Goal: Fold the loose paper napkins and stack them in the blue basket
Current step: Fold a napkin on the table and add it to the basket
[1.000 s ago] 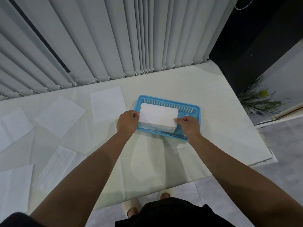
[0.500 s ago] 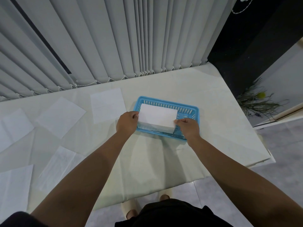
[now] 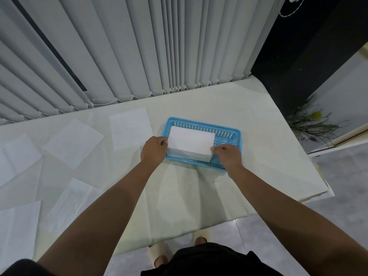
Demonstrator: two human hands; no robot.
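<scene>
1. Over the basket [image 3: 238,134]: left hand [image 3: 153,149] and right hand [image 3: 227,155], fingers curled, pinch opposite ends of the folded napkin [image 3: 191,141] atop the stack [image 3: 187,155] inside.
2. Step: seating it squarely. Next, probably: let go, then reach the loose napkins [image 3: 130,130] at left.

Grey vertical blinds [image 3: 139,48], cream-covered table [image 3: 258,140], grey tiled floor [image 3: 342,196], dark wall [image 3: 310,42]
</scene>
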